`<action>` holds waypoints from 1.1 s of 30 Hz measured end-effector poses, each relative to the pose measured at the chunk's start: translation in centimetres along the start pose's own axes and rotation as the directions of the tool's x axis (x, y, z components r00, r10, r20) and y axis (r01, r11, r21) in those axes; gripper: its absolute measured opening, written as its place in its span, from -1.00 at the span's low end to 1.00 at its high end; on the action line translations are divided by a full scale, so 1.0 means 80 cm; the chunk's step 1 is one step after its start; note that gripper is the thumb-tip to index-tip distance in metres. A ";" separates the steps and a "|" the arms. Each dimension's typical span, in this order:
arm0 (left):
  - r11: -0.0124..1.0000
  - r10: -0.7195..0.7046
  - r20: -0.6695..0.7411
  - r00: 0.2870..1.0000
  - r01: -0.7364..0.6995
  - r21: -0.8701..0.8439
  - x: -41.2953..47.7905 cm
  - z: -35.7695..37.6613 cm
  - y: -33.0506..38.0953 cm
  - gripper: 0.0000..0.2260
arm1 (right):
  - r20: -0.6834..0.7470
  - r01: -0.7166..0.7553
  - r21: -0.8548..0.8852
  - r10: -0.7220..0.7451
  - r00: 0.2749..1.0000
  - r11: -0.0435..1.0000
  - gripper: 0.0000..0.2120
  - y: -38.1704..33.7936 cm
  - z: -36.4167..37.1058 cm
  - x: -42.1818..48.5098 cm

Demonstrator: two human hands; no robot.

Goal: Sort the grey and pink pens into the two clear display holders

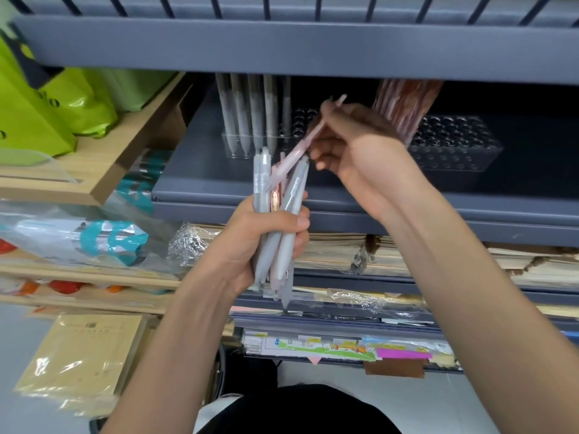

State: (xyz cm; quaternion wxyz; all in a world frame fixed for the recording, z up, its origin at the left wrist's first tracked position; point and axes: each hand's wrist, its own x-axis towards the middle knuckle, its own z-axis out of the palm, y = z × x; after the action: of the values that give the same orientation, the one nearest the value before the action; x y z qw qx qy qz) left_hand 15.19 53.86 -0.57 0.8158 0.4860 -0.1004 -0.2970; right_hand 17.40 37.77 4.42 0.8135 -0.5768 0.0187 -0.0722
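My left hand point(250, 242) grips a bunch of mostly grey pens point(283, 233) upright in front of the grey shelf. My right hand point(351, 145) pinches one pink pen point(300, 145), which slants up to the right out of the top of the bunch. On the shelf behind, the left clear holder point(238, 145) stands with several grey pens point(250, 111) in it. To the right, the other clear holder point(451, 142) carries several pink pens point(404, 104) at its left end, partly hidden by my right hand.
The upper grey shelf edge point(282, 48) hangs low over both holders. Green bags point(47, 104) and a wooden rack point(103, 164) stand to the left. Stacked paper goods point(344, 252) fill the shelves below, and wrapped notebooks point(78, 355) lie at bottom left.
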 end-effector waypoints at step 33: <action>0.985 0.029 -0.105 0.994 -0.011 0.173 0.023 0.043 -0.018 -0.70 | -0.336 0.249 -0.428 -0.409 0.848 0.869 -0.85 -0.066 -0.180 0.006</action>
State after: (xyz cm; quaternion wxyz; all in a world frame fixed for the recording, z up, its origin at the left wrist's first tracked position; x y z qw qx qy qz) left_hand 14.53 49.80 -0.28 0.7779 0.5689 -0.0865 -0.2524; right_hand 15.74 22.53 4.63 0.6423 -0.6843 0.1039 -0.3292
